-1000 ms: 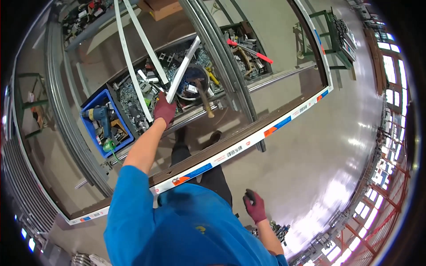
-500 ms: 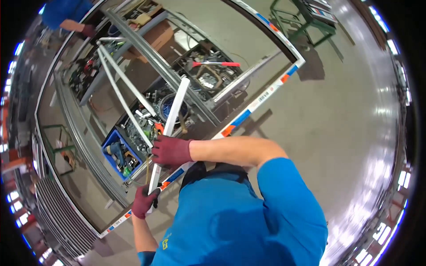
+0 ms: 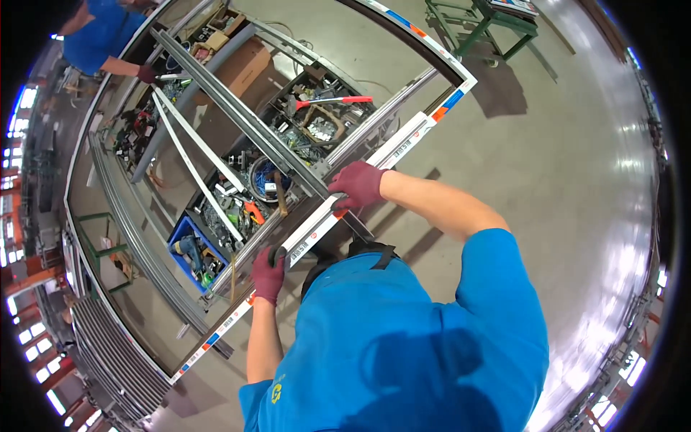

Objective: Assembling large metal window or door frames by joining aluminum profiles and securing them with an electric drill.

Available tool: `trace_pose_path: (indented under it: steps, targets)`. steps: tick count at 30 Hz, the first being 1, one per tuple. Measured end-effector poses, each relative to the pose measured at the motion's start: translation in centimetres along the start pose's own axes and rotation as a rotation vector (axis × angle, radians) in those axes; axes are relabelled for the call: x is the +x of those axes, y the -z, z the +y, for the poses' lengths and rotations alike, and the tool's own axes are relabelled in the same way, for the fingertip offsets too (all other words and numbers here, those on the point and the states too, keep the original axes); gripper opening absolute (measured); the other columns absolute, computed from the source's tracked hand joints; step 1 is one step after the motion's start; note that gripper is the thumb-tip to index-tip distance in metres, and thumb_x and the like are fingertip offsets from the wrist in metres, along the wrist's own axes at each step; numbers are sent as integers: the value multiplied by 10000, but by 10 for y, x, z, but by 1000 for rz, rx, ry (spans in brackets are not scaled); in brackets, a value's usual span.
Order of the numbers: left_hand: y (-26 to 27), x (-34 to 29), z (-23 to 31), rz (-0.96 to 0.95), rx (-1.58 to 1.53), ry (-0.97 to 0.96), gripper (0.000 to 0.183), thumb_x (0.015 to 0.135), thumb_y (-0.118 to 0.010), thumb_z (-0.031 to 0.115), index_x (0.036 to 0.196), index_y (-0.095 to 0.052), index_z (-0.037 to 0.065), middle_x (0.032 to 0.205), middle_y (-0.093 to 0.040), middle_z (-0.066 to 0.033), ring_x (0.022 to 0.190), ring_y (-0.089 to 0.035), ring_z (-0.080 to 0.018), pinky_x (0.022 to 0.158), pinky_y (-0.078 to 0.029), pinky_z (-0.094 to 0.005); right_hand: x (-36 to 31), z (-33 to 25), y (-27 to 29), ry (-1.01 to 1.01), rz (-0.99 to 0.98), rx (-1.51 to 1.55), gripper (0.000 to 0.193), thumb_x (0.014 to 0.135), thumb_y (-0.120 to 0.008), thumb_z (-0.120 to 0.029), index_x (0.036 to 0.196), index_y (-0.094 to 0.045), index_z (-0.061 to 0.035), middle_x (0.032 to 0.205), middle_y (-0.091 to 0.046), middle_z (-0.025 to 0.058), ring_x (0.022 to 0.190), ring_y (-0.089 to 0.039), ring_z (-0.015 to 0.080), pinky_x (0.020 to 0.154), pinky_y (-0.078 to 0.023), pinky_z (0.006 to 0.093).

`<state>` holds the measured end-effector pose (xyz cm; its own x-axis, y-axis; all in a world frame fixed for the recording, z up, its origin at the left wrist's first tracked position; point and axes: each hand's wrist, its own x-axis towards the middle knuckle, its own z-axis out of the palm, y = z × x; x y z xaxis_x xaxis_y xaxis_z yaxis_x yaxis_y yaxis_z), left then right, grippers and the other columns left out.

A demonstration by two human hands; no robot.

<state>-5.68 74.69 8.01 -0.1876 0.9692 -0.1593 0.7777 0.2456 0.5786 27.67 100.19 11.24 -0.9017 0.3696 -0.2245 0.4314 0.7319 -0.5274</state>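
A long white profile strip [image 3: 312, 237] lies along the near bar of a large rectangular frame [image 3: 242, 309], whose bars carry white film with orange and blue patches. My left hand [image 3: 268, 275], in a dark red glove, grips the strip by its lower left end. Farther up the bar, my gloved right hand [image 3: 358, 185] has its fingers curled over the strip, thumb side down at its near edge. The strip's upper right end [image 3: 417, 124] sits near the frame's right corner.
Inside the frame's outline stand trays of metal fittings [image 3: 317, 137], a blue crate [image 3: 193, 248] with a drill, and a red-handled tool [image 3: 335, 101]. Two white strips [image 3: 198, 155] slope across, their far ends near a co-worker's gloved hand [image 3: 147, 74]. A green stand [image 3: 497, 29] is at the far right.
The white strip has swung from pointing inward across the frame to lying along its near bar. My right hand moved right and farther away; my left hand moved up and right.
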Motion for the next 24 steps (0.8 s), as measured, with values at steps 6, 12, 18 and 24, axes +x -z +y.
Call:
trace_pose_path:
  steps: [6,12,18,24]
  targets:
    - [-41,38,60,48,-189,10,249,972,-708,256,1112,-698,51,1024,-713,-199,950,-686,-406,842,-539,-453,-34,50,22,-8,120,-170,544,910,-673,-547,1311,-677,-179,1220,-711,99,1159,-662,331,993,-516,466]
    - [-45,51,88,-25,-248,36,235,980,-713,272,1052,-715,48,917,-724,-182,857,-717,-338,773,-538,-405,-43,74,10,-31,184,-93,490,922,-655,-529,1172,-714,-111,1180,-712,145,1133,-668,356,973,-522,491]
    - [-67,68,110,-18,-219,4,251,958,-737,268,1076,-733,47,990,-754,-163,914,-728,-312,835,-542,-381,-66,90,38,-158,74,-113,416,1009,-540,-449,1170,-702,-102,1127,-719,140,1125,-655,351,1009,-479,483]
    - [-108,120,188,-91,-523,104,264,890,-822,176,1048,-728,-13,898,-751,-113,771,-697,-179,716,-551,-326,-118,152,42,-258,265,-383,392,972,-573,-473,1165,-697,-155,1125,-712,98,1132,-637,325,1089,-389,551]
